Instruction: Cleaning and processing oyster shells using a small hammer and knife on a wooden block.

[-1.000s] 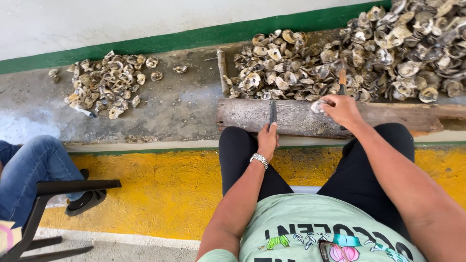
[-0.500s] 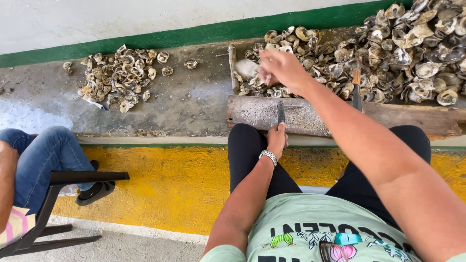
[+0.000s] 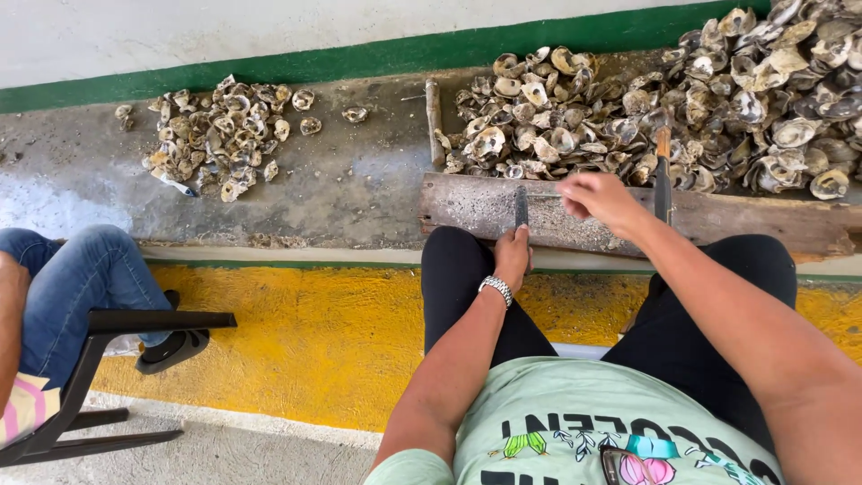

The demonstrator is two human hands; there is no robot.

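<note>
head view | left hand gripping upright dark metal blade on weathered wooden plank | right hand fingers curled, contents unclear | grey oyster shell heap beyond

**One head-worn view, looking steeply down**

Worn on the head, aimed down past chest and lap toward the wooden plank and the concrete ledge beyond. Close on the left hand and right hand; farther from the green-striped wall. Single view only.
</note>
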